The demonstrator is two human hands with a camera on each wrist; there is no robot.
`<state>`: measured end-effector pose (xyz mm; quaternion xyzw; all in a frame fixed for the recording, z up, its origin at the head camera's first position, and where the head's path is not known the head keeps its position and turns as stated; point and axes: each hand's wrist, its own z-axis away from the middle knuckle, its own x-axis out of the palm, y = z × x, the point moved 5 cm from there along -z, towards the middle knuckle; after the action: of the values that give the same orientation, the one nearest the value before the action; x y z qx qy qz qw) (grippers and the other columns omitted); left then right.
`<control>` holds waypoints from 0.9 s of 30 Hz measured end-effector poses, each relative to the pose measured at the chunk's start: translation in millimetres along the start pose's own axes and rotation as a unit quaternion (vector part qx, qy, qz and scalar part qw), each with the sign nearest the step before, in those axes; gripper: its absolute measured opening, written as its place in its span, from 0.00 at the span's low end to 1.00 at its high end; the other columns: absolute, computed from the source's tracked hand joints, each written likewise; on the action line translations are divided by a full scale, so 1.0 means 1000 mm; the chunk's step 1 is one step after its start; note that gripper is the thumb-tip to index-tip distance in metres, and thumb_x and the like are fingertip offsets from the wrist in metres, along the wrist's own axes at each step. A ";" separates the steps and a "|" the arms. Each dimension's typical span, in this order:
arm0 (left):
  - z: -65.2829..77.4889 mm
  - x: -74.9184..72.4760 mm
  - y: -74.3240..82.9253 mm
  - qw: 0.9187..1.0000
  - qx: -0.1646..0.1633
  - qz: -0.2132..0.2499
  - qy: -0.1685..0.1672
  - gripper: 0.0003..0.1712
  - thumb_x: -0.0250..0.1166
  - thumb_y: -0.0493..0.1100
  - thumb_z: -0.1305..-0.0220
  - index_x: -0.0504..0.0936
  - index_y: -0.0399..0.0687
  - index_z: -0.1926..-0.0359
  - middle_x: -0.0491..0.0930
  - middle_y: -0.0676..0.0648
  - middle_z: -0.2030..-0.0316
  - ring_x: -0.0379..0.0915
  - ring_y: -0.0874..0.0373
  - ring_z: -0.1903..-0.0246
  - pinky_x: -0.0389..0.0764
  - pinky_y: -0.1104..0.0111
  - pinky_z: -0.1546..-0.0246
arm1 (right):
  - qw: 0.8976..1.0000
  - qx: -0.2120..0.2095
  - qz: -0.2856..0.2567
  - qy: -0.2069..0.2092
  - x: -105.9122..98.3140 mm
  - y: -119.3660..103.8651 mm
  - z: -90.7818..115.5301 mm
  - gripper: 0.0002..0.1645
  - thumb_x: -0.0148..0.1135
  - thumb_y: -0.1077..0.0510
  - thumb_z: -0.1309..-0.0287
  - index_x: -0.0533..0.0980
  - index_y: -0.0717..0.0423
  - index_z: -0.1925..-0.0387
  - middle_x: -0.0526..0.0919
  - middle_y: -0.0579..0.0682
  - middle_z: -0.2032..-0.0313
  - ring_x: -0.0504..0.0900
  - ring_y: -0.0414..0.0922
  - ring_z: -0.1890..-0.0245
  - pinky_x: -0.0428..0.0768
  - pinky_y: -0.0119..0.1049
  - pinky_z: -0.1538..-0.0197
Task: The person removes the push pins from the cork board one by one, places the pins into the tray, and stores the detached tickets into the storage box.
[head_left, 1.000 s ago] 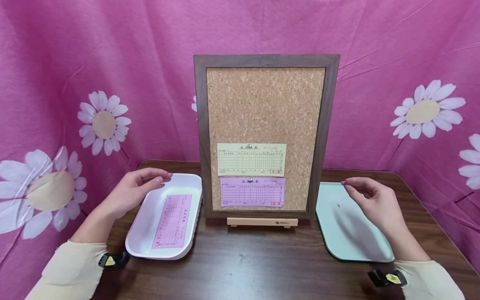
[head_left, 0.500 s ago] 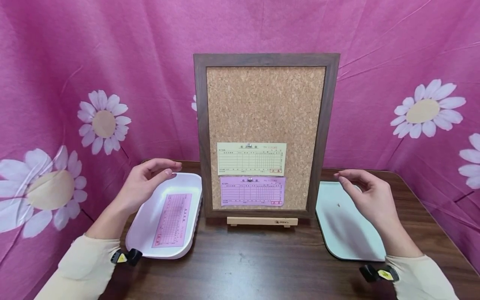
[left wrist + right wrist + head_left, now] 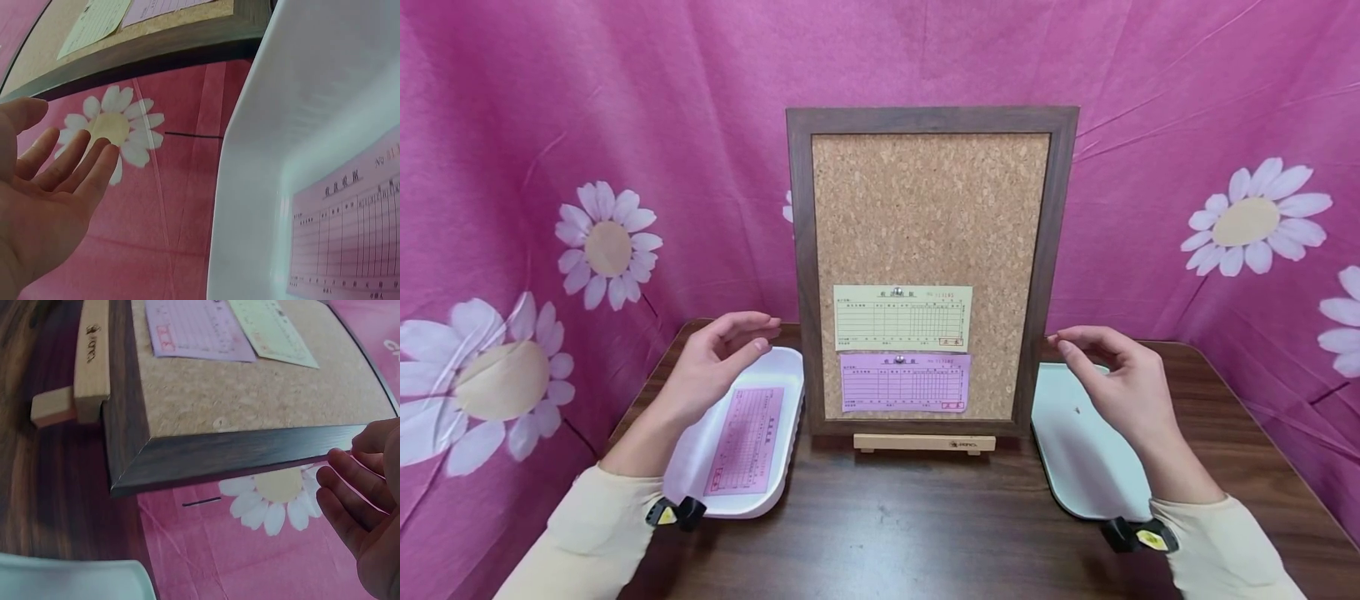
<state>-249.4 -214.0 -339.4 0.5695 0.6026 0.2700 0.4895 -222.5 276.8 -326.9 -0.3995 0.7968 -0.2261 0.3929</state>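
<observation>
My left hand point(image 3: 718, 367) hovers over the far left edge of the white tray point(image 3: 793, 400), its fingers loosely bent and the palm bare in the left wrist view. A pink receipt slip point(image 3: 745, 442) lies in that tray. On the other side, my right hand point(image 3: 1120, 383) is above the pale green tray point(image 3: 1075, 467), near the board's right edge; no object shows at its fingers in the right wrist view. Between the hands stands a framed cork board point(image 3: 932, 208). A yellow slip point(image 3: 902, 318) and a purple slip point(image 3: 904, 383) hang on it, each under a silver pin.
The board rests on a small wooden easel point(image 3: 925, 443) on the dark wood table point(image 3: 887, 533). A pink curtain point(image 3: 715, 150) with white daisies hangs behind. A tiny brownish speck point(image 3: 1077, 410) is on the green tray's surface.
Both hands have moved inward toward the cork board, the left to the right and the right to the left, rising slightly. The slips, trays and board have stayed in place.
</observation>
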 end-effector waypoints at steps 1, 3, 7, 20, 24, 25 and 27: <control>-0.001 0.002 0.000 1.000 0.000 0.001 0.000 0.20 0.61 0.28 0.24 0.76 0.25 0.34 0.87 0.58 0.45 0.85 0.72 0.47 0.83 0.78 0.44 | 1.000 0.000 -0.004 0.002 0.000 -0.002 0.000 0.10 0.70 0.71 0.34 0.88 0.64 0.53 0.86 0.17 0.61 0.85 0.19 0.59 0.77 0.12 0.55; -0.002 0.005 0.000 1.000 -0.002 0.000 0.001 0.21 0.62 0.29 0.24 0.76 0.26 0.34 0.88 0.52 0.43 0.84 0.72 0.46 0.83 0.78 0.44 | 1.000 0.003 -0.011 0.005 0.001 -0.004 -0.001 0.09 0.70 0.71 0.34 0.88 0.64 0.53 0.87 0.18 0.62 0.85 0.19 0.59 0.78 0.13 0.55; -0.005 0.011 0.000 1.000 -0.006 -0.001 0.002 0.23 0.63 0.30 0.24 0.75 0.28 0.32 0.85 0.38 0.38 0.83 0.70 0.43 0.82 0.78 0.43 | 1.000 0.010 -0.026 0.000 0.006 -0.007 -0.002 0.09 0.70 0.70 0.33 0.87 0.65 0.53 0.88 0.21 0.62 0.86 0.22 0.60 0.79 0.14 0.56; -0.010 0.021 0.003 0.999 0.010 0.032 0.013 0.24 0.64 0.28 0.26 0.74 0.28 0.32 0.85 0.44 0.38 0.83 0.67 0.40 0.83 0.77 0.41 | 0.997 -0.012 -0.068 -0.028 0.028 -0.026 -0.009 0.08 0.68 0.72 0.33 0.87 0.66 0.54 0.89 0.24 0.62 0.88 0.24 0.61 0.82 0.17 0.57; -0.011 0.024 0.004 0.999 0.011 0.042 0.014 0.25 0.64 0.27 0.27 0.73 0.27 0.32 0.85 0.49 0.39 0.83 0.67 0.40 0.83 0.76 0.41 | 0.997 -0.014 -0.073 -0.032 0.032 -0.029 -0.010 0.08 0.67 0.73 0.33 0.87 0.66 0.55 0.88 0.24 0.62 0.87 0.23 0.62 0.82 0.17 0.57; -0.011 0.025 0.004 0.999 0.011 0.043 0.013 0.25 0.64 0.27 0.27 0.73 0.27 0.32 0.84 0.47 0.38 0.83 0.67 0.40 0.83 0.75 0.41 | 0.997 -0.014 -0.076 -0.032 0.033 -0.030 -0.010 0.08 0.67 0.73 0.33 0.87 0.67 0.55 0.88 0.24 0.62 0.87 0.23 0.62 0.82 0.17 0.57; -0.012 0.026 0.004 0.999 0.008 0.042 0.008 0.25 0.64 0.27 0.27 0.73 0.27 0.31 0.82 0.39 0.36 0.82 0.69 0.40 0.83 0.75 0.40 | 0.996 -0.014 -0.080 -0.034 0.035 -0.031 -0.011 0.08 0.67 0.73 0.33 0.86 0.68 0.55 0.88 0.23 0.62 0.87 0.23 0.62 0.82 0.17 0.58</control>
<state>-255.0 -185.3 -338.5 0.5959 0.5843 0.2900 0.4684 -230.4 230.6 -315.3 -0.4751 0.7513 -0.2320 0.3950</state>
